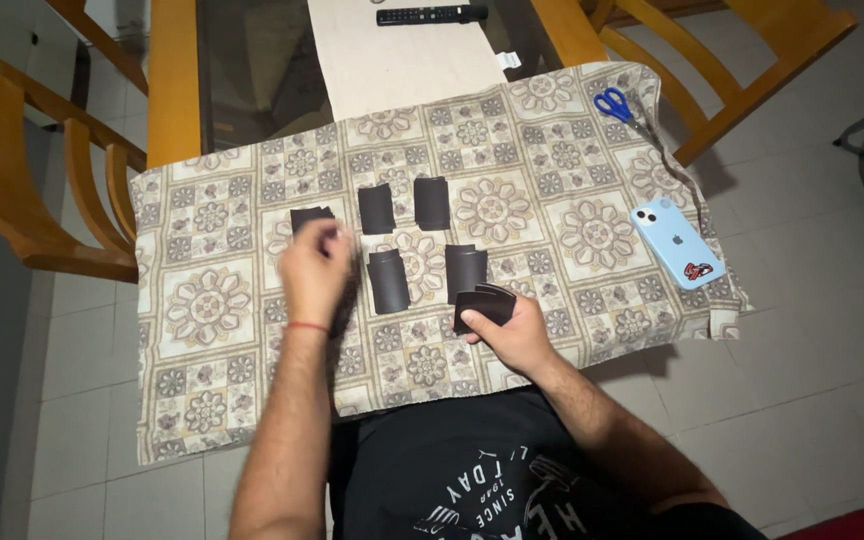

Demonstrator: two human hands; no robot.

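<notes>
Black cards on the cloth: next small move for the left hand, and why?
Probably set the card under the left hand flat in the lower row, left of the two lower cards. The upper row already shows three cards, the lower only two, and the right hand holds a stack ready to deal.

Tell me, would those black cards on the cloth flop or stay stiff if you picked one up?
Probably bendy: the black cards look curled on the cloth. Likely light, since the right hand pinches a fanned stack by one end. They shouldn't roll, being nearly flat.
</notes>
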